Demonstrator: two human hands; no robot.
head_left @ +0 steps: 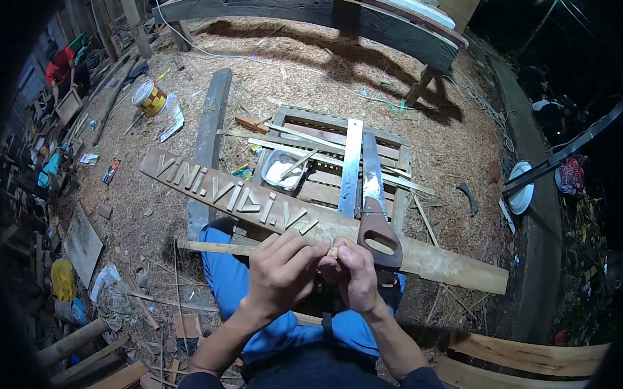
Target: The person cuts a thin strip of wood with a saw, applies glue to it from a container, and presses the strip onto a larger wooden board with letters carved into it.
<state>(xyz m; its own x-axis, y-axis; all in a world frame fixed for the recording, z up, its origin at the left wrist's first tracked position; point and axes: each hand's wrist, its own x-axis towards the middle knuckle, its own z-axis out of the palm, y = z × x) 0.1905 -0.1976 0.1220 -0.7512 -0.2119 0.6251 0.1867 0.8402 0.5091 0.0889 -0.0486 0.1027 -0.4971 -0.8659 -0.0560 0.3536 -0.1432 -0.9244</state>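
Observation:
My left hand (281, 271) is closed around a thin wooden strip (214, 247), whose long end sticks out to the left. My right hand (357, 274) is closed too, with thumb and fingers pinching at the strip's light end close to my left fingertips. Just beyond my hands lies a long wooden board (454, 263) across my lap area, bearing raised wooden letters (219, 191) that read "VINI.VIDI.V" and further strokes partly cut off by my hand. A handsaw (381, 236) rests on the board, its brown handle beside my right hand. My palms hide what lies below them.
A slatted pallet (325, 192) carries a metal ruler (351, 167), loose strips and a white tub (277, 160) with pale paste and a stick. A dark plank (213, 122) lies left. A bench (312, 13) stands ahead. At far left, a person in red (61, 66) holds a wooden piece.

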